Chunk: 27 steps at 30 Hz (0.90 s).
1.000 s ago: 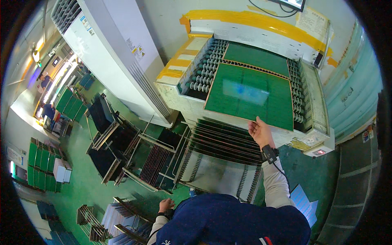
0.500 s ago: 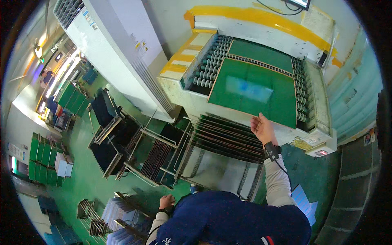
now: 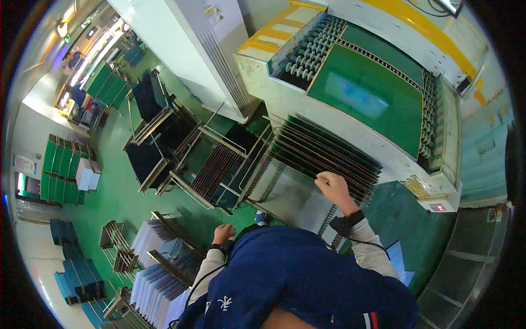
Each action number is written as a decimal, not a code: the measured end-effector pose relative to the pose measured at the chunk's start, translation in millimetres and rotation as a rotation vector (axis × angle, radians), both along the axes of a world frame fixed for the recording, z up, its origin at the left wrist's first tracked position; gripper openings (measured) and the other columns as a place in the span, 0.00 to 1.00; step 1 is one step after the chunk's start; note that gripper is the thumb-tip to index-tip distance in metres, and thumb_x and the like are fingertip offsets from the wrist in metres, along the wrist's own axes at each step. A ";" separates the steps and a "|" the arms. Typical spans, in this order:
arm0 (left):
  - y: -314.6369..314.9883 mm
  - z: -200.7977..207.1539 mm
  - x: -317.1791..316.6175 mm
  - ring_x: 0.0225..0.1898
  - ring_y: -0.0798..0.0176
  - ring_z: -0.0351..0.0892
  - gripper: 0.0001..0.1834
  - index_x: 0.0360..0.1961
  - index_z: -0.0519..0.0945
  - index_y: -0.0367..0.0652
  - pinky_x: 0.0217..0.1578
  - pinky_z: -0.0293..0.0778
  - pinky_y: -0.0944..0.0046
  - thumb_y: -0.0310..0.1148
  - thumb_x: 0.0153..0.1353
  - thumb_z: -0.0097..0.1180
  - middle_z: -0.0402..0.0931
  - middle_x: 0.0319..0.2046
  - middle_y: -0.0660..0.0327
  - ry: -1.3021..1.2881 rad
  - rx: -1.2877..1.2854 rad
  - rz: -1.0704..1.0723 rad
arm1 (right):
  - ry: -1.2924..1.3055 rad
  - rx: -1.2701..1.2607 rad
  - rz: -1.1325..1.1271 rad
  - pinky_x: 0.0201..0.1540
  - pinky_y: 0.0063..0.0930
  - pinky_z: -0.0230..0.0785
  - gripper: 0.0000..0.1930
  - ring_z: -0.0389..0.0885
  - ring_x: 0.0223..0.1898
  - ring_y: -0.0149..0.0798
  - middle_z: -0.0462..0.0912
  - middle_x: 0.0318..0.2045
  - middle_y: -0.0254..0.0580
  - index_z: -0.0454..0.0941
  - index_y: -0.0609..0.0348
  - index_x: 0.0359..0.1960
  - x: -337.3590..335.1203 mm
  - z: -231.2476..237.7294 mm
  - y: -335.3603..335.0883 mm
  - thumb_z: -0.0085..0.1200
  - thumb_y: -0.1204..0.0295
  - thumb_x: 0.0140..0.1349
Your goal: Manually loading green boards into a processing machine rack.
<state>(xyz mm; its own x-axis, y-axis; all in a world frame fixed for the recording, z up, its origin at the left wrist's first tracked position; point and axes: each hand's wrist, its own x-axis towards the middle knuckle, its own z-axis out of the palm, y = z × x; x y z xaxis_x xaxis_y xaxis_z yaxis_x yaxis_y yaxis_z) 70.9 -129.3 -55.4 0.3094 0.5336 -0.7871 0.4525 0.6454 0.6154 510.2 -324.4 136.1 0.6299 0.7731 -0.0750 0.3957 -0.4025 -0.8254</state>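
My right hand (image 3: 334, 192) hangs over a wire rack (image 3: 287, 192), with its fingers curled in and nothing visible in them. Dark thin panels (image 3: 323, 156) stand upright in a row at the rack's far side, just beyond that hand. Past the rack, a large green panel (image 3: 378, 101) lies flat on the roller conveyor (image 3: 315, 57) of a white machine, apart from my hand. A second green panel (image 3: 383, 50) lies behind it. Low at my left side, my left hand (image 3: 223, 234) is loosely closed, with no object showing in it.
Metal carts (image 3: 211, 164) with dark panels stand left of the rack. Racks of pale boards (image 3: 156, 241) are at the lower left. A white cabinet (image 3: 205, 49) rises beside the machine. Pale sheets (image 3: 399, 262) lie on the floor at right, near a grey ribbed partition (image 3: 471, 257).
My right hand has drawn back from the near edge of the green panel to over the rack. The view has turned, so the machine appears farther right. My left hand stays low at my side.
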 end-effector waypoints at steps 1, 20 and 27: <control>0.3 -3.8 -1.5 0.26 0.59 0.78 0.13 0.38 0.71 0.35 0.18 0.69 0.67 0.35 0.58 0.49 0.76 0.34 0.52 0.010 0.036 -0.030 | -0.079 -0.010 0.014 0.35 0.33 0.69 0.14 0.78 0.33 0.44 0.80 0.31 0.46 0.76 0.61 0.36 -4.3 -3.7 -1.4 0.56 0.65 0.52; 9.6 -9.5 -11.7 0.26 0.60 0.78 0.16 0.44 0.71 0.36 0.21 0.73 0.65 0.36 0.59 0.48 0.77 0.36 0.54 0.019 -0.041 0.080 | -0.429 -0.533 0.027 0.34 0.48 0.66 0.12 0.75 0.33 0.57 0.77 0.27 0.55 0.73 0.61 0.31 -20.6 -63.7 12.4 0.54 0.64 0.52; 10.8 -17.8 -28.7 0.26 0.61 0.78 0.18 0.42 0.74 0.34 0.25 0.74 0.63 0.38 0.58 0.48 0.78 0.35 0.56 0.078 -0.012 0.085 | -0.518 -0.542 -0.020 0.33 0.44 0.68 0.12 0.78 0.32 0.53 0.79 0.26 0.51 0.75 0.59 0.29 -26.3 -54.4 21.1 0.55 0.63 0.52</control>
<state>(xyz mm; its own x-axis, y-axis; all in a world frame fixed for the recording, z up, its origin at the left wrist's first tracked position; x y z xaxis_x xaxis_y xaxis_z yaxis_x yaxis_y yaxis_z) 42.1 -118.4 -73.2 0.2009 0.5454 -0.8137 0.4423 0.6907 0.5721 483.9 -303.4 81.7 0.7014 0.7004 -0.1318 0.6684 -0.7107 -0.2196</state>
